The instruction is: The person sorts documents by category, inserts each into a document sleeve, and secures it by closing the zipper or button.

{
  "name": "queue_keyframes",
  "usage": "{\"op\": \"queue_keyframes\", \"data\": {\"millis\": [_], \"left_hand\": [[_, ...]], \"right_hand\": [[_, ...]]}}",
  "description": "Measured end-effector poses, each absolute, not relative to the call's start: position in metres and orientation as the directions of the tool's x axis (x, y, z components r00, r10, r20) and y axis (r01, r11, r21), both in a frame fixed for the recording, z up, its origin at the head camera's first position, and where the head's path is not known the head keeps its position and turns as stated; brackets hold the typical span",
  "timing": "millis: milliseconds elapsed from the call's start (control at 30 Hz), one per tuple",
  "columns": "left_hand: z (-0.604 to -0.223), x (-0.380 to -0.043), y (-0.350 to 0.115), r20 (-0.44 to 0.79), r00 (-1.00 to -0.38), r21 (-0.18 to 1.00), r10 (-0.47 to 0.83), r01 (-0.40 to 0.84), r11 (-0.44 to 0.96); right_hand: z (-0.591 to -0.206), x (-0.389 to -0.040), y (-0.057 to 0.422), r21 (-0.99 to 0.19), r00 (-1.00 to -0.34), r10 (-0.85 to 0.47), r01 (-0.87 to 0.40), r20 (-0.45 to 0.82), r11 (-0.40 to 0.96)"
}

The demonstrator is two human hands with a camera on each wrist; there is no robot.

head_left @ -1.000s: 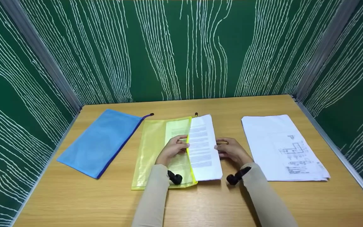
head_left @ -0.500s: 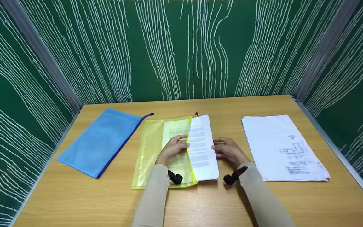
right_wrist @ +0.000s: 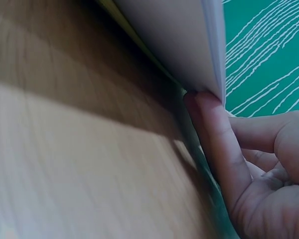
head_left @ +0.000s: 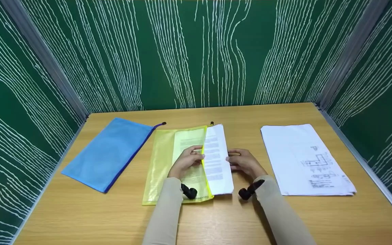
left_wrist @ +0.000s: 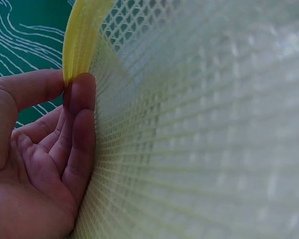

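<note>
Pinching yellow pouch (head_left: 162,160) edge w/ L fingers (left_wrist: 82,94), part-inserted papers (head_left: 215,153) w/ R fingers (right_wrist: 218,124).

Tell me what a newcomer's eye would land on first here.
Probably the yellow mesh pouch mid-table, with printed sheets partly inside and partly sticking out on its right; the left hand pinches its edge and the right hand holds the sheets' outer edge. Next might come the bright blue pouch lying slanted on the left, and the green wall with wavy white lines behind everything.
</note>
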State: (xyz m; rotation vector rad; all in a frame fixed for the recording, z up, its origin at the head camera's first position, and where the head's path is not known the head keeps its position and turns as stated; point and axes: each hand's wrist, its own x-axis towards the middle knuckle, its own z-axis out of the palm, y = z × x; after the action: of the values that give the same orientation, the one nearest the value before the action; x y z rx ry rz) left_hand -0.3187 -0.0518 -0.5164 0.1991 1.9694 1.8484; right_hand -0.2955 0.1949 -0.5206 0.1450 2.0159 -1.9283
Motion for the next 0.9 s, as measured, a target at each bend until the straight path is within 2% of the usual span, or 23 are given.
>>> {"op": "queue_keyframes", "data": {"millis": [900], "left_hand": [[-0.517, -0.318, -0.050, -0.219, -0.903, 0.976, 0.371, -0.205, 0.076]], "right_hand": [[-0.519, -0.297, 0.176, -0.949, -0.936, -0.158, 0.312, -0.314, 0.040]]}}
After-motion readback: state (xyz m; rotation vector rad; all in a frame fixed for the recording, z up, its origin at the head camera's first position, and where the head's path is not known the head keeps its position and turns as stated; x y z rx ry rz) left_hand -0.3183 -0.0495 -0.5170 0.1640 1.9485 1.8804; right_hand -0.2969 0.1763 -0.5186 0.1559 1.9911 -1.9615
